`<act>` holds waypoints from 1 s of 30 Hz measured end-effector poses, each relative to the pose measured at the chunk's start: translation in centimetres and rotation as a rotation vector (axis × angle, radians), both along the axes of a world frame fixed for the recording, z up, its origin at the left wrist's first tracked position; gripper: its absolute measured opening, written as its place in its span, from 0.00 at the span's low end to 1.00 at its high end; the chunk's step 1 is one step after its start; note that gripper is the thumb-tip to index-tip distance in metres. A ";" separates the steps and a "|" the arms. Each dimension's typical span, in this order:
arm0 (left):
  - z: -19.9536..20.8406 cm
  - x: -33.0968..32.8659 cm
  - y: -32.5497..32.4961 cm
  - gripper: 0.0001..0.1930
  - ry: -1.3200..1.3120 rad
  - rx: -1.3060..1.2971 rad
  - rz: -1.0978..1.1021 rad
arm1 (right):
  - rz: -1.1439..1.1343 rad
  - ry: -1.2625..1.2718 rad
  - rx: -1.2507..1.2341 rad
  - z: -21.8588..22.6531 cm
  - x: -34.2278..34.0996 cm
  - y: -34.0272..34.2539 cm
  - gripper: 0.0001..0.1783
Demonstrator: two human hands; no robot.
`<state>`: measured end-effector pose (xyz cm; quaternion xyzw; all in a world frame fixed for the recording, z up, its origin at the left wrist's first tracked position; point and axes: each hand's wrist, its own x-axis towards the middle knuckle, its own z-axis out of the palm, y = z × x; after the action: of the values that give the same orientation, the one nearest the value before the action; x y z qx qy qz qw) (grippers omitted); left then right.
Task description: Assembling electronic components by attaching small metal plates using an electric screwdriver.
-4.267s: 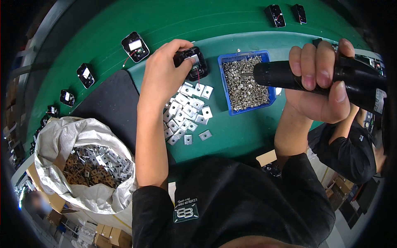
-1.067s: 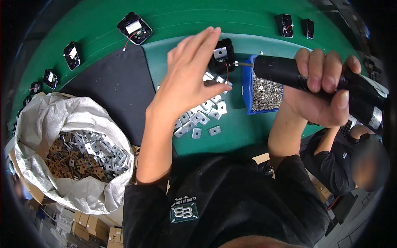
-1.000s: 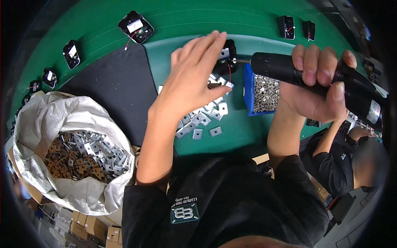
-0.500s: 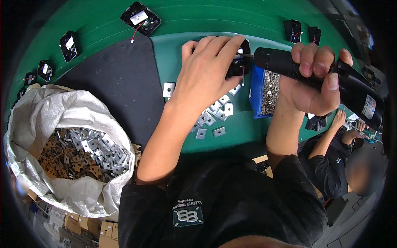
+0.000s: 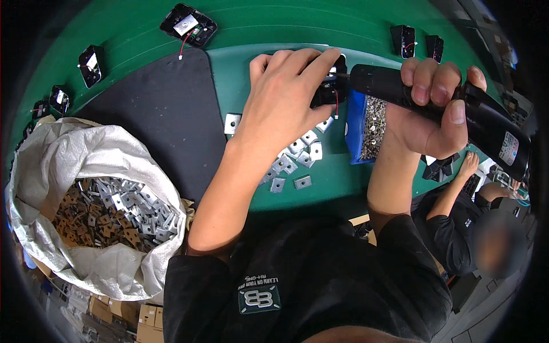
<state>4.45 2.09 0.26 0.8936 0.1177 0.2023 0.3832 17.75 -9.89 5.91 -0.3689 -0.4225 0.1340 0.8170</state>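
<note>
White sack [image 5: 74,171] of metal plates at near-left bench edge. Loose square plates [image 5: 297,157] mid-bench. Left hand [image 5: 286,97] presses down on small black part [image 5: 329,91]; right hand [image 5: 434,108] clenched round black electric screwdriver [image 5: 457,108], tip at part, over blue screw tray [image 5: 357,137].

The scene is viewed from a single head-worn fisheye camera, aimed steeply down and close over the green bench [image 5: 286,23]. Edges are bent toward the rim.
</note>
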 end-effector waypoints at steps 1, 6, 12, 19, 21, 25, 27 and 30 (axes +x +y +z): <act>0.0 -0.1 0.0 0.37 0.001 0.003 -0.005 | -0.001 0.000 -0.011 0.1 -0.1 0.1 0.28; 0.0 0.1 0.1 0.37 -0.018 -0.018 -0.013 | 0.040 -0.008 -0.011 0.1 -0.1 -0.1 0.25; 0.0 0.0 0.5 0.38 0.005 -0.035 -0.037 | 0.203 -0.216 -0.056 0.4 0.1 0.7 0.24; -0.6 0.1 0.9 0.38 -0.017 -0.015 -0.050 | 0.214 -0.313 -0.061 0.2 0.1 1.0 0.31; -0.7 0.1 0.9 0.38 -0.028 -0.017 -0.048 | 0.208 -0.296 -0.054 0.1 0.1 1.1 0.31; -0.9 0.1 0.8 0.37 -0.038 -0.010 -0.037 | 0.200 -0.269 -0.045 0.1 0.0 1.1 0.28; -0.8 0.1 0.9 0.37 -0.036 -0.015 -0.044 | 0.225 -0.268 -0.051 0.3 0.0 1.1 0.25; -0.7 0.0 1.0 0.37 -0.029 -0.023 -0.049 | 0.282 -0.288 -0.081 0.6 0.2 1.1 0.20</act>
<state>4.47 3.07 -0.47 0.8887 0.0925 0.2043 0.3998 17.91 -8.77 6.50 -0.3539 -0.5768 0.2097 0.7058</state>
